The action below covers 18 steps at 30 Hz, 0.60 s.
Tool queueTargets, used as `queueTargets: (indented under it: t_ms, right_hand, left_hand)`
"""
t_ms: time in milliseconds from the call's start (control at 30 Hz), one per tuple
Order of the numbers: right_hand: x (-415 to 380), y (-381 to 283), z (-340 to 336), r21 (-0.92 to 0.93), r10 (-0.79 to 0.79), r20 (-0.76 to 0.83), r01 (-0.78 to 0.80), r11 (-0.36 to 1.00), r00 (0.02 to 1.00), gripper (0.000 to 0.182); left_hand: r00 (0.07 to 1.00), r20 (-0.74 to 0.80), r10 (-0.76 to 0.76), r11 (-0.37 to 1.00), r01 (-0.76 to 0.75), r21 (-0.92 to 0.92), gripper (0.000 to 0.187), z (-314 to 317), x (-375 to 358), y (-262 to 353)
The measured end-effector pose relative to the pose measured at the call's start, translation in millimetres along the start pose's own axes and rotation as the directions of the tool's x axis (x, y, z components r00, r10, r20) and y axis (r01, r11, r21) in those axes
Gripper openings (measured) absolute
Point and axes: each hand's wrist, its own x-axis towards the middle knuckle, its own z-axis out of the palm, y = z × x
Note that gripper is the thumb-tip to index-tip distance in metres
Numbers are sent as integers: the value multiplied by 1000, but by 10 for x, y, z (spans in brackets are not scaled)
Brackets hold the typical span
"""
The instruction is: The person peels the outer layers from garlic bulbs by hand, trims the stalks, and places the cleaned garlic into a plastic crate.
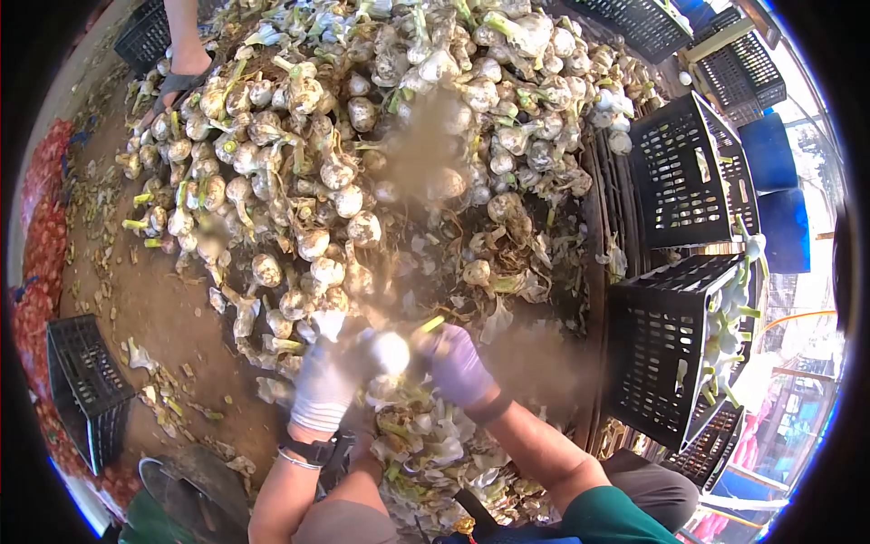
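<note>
A clean white garlic bulb [391,354] is between my two hands, low in the middle of the view. My right hand [462,367], in a purple glove, is closed, with a green garlic stem [432,324] poking out above its fingers. Whether that stem belongs to the white bulb is hard to make out. My left hand [324,381] wears a white glove and is just left of the bulb; its fingers are smeared by motion. In front of both hands spreads a large heap of soiled garlic [335,172] with roots and stems.
Peeled skins [435,444] lie below my hands. Black crates stand at right, one crate [662,344] with trimmed garlic [725,326] at its edge, another crate [689,172] behind. Blue barrels [781,231] are beyond. A crate [89,385] and red net sacks [45,208] are left. Another person's foot [188,62] is upper left.
</note>
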Motion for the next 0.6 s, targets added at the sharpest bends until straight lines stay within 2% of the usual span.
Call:
queueTargets:
  t_ms: [33,67,100,133,167,200,267,300,333,400,433,467,500,533,567,600]
  right_hand:
    - [-42,-203,41,-83,25,146,-13,996,989,39]
    - [22,-156,-22,-48,-80,208,92,995,975,41]
    - [126,-118,-159,-454,-302,165,344,822,939,45]
    - [250,-117,-328,-769,-498,222,465,439,838,50]
    - [367,-165,-473,-951,-483,187,281,129,855,53]
    - [478,-216,-613,-978,-485,149,55,-202,862,57]
    - [655,-213,-881,-918,-343,107,-40,-395,933,59]
    - [631,-286,-909,-906,-360,210,42,-422,909,59]
    - [692,-222,-1012,-907,-358,209,43,-419,910,59]
    - [829,-117,-1115,-938,-470,151,-24,-346,870,53]
    - [797,-134,-1082,-968,-630,101,223,116,770,38]
    - [740,-139,-1025,-968,-629,104,224,114,770,38]
    - [578,-338,-682,-595,-398,-283,166,786,873,27]
    - [468,-410,-492,133,56,-392,-4,991,918,17]
    - [403,-152,-578,33,-21,-210,28,999,978,10]
    - [327,-119,-398,56,10,-139,-2,998,990,13]
  left_hand:
    - [966,159,202,678,-255,689,43,-193,153,-75]
    - [951,99,292,556,-253,792,39,-353,128,-210]
    - [988,-33,150,842,-110,528,34,-207,98,-155]
    - [994,-105,-31,984,48,171,30,-82,71,-81]
    - [995,-60,-77,963,89,253,24,-194,90,-63]
    - [996,-61,-73,965,85,249,24,-229,95,-72]
    - [994,-74,-86,908,109,406,21,-280,105,-83]
    - [997,-30,68,783,-35,621,21,-265,119,-151]
    - [997,-33,66,783,-31,622,21,-305,111,-146]
    - [980,177,91,438,-199,877,26,-390,86,-133]
    - [978,179,106,406,-207,890,23,-395,102,-161]
    - [978,178,109,408,-207,889,23,-374,109,-188]
    - [964,200,178,327,-249,911,22,-246,125,-201]
    - [945,222,241,241,-280,929,21,-144,144,-223]
    - [887,342,311,119,-393,912,33,-116,184,-262]
    - [907,315,281,165,-369,915,42,12,174,-237]
